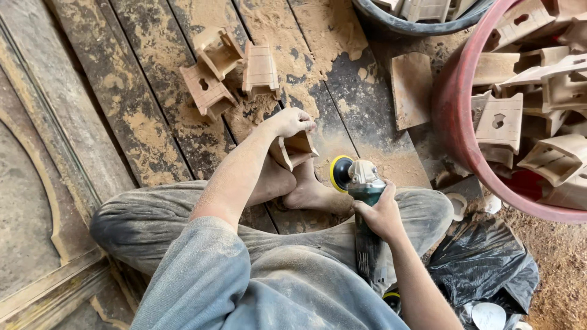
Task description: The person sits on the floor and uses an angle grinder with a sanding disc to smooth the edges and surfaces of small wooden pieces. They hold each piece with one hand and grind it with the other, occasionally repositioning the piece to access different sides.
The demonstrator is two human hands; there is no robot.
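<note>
Left hand (292, 122) holds a wooden piece (295, 150) beside the sander (361, 183) gripped by the right hand (382, 214).

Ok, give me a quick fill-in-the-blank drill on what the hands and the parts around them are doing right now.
1. The left hand holds a small ____ block.
2. The right hand grips a handheld ____ with a yellow disc.
3. Three finished pieces lie on the sawdust-covered ____.
4. More pieces fill the ____ tub.

Missing: wooden; sander; planks; red
</note>
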